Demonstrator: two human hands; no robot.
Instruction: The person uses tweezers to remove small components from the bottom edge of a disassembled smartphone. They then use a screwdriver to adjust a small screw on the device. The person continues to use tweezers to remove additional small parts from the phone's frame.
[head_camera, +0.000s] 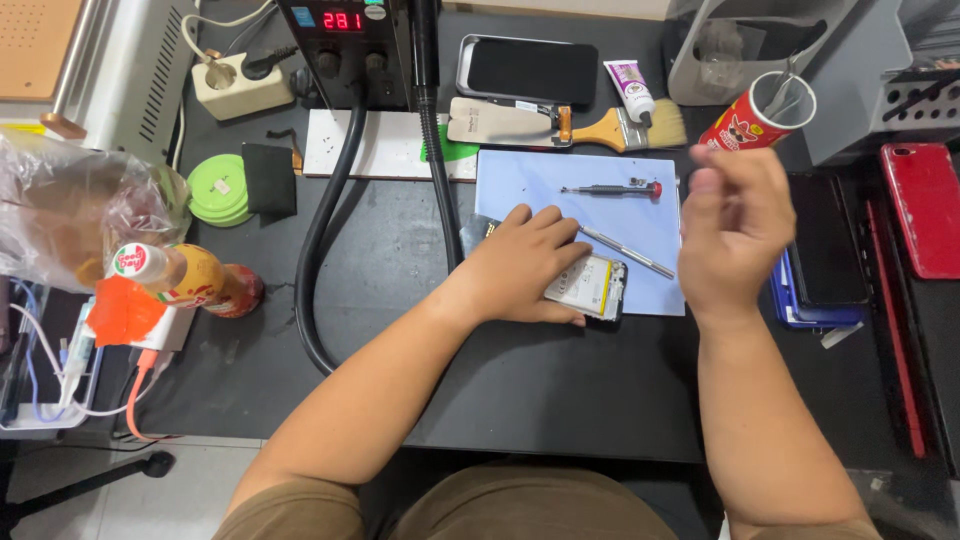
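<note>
Opened phone (592, 287), lying with its back removed so that a pale battery face and a dark frame edge are seen, is set on a light blue mat (530, 175) at the middle of the dark worktop (560, 390). Only its right half is shown; the rest is covered by the left hand (520, 268), which is laid flat on it with the fingers held close together and pointed up and to the right. The phone is tilted slightly, its lower right corner set near the bottom edge of the mat.

The right hand (735, 235) is raised above the worktop to the right of the mat, blurred, with the fingers curled loosely inward and thumb near the fingertips; whether anything is pinched there cannot be told.

Just beside the phone, a thin metal tool (628, 252) is laid slantwise on the mat, and farther up a screwdriver (610, 188) with a red end is laid level. Beyond the mat's top edge a paintbrush (630, 128) with a wooden handle, a small white tube (630, 90) and a dark phone in a pale case (527, 70) are seen. A red cylindrical can (755, 122) holding tools is stood near the raised hand. A black hose (325, 225) is curved across the worktop to the left, down from a station with a red display (342, 40). A red phone (925, 205) is laid at the far right.
</note>
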